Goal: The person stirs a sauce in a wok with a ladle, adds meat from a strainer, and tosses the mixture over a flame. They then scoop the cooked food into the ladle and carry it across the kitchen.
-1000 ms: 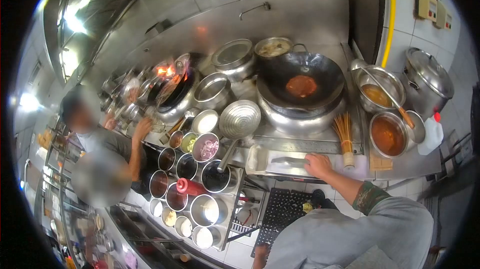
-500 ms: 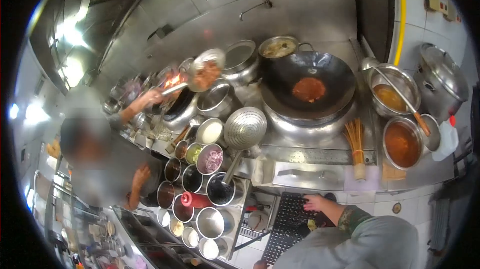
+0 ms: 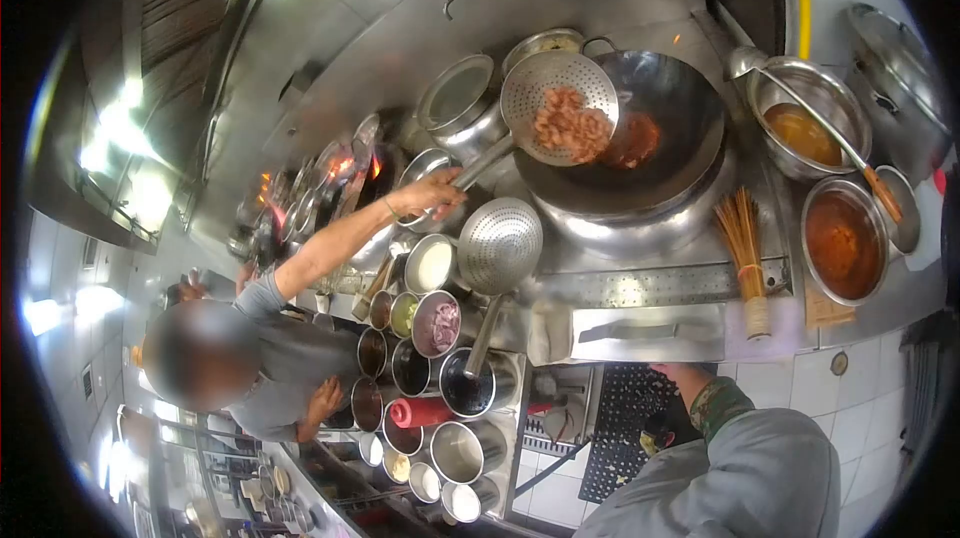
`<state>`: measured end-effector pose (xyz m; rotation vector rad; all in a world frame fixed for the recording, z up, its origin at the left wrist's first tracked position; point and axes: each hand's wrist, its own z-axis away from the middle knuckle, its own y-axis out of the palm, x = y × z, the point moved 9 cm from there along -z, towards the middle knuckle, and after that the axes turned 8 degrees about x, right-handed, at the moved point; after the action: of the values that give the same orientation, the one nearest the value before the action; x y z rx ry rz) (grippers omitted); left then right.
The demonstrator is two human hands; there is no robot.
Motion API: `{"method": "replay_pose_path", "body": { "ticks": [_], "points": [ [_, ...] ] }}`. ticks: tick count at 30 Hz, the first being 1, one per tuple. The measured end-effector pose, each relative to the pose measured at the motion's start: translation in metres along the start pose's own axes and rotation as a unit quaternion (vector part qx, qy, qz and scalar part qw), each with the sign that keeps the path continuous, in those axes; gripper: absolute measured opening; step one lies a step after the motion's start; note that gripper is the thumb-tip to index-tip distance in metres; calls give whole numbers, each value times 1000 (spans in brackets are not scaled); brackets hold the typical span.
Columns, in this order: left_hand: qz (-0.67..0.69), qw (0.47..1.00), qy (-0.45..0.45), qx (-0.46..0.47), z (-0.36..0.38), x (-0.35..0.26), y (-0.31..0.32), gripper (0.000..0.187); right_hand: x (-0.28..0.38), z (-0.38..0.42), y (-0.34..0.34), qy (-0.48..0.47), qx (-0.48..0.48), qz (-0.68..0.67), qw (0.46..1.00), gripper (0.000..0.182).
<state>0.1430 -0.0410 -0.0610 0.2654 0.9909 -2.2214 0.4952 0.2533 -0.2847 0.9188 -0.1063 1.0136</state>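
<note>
1 hand of mine, the right hand [image 3: 683,376], shows at the front edge of the desk [image 3: 650,287], just beside the handle panel [image 3: 648,335]. Its fingers are partly hidden, so I cannot tell whether that grip is wide or narrow. My left hand is out of view, so I cannot tell its grip either.

The wok [image 3: 650,183] sits behind the desk's front edge, with red sauce [image 3: 632,141] in it. From the left, a co-worker's hand [image 3: 432,194] grips a skimmer [image 3: 520,103] carrying reddish pieces [image 3: 572,125] over the wok's left rim. A 2nd skimmer [image 3: 500,246] rests with its handle across a pot [image 3: 466,396] of dark liquid. A brush [image 3: 750,273] lies near my hand at the front edge; 2 bowls [image 3: 846,240] stand toward the desk's right edge.
</note>
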Motion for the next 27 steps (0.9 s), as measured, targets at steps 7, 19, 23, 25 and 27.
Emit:
{"method": "replay_pose_path", "body": {
  "ticks": [7, 19, 23, 25, 27],
  "points": [
    [-3, 1000, 1, 10, -10, -3, -4, 31, -7, -6, -7, 14, 12, -2, 1000, 44],
    [-12, 1000, 14, 20, -28, -16, -11, 32, -29, 8, -35, 102, 9, 405, 909, 38],
    [-13, 999, 27, 20, -42, -23, -11, 32, 26, 111, -1, 207, -15, 643, 737, 35],
    [-11, 999, 35, 20, -49, -28, -12, 33, 40, 132, 16, 18, -61, 772, 632, 36],
    [-12, 999, 43, 21, -60, -29, -8, 33, 45, 167, 54, 115, 5, 780, 615, 37]
  ]
}}
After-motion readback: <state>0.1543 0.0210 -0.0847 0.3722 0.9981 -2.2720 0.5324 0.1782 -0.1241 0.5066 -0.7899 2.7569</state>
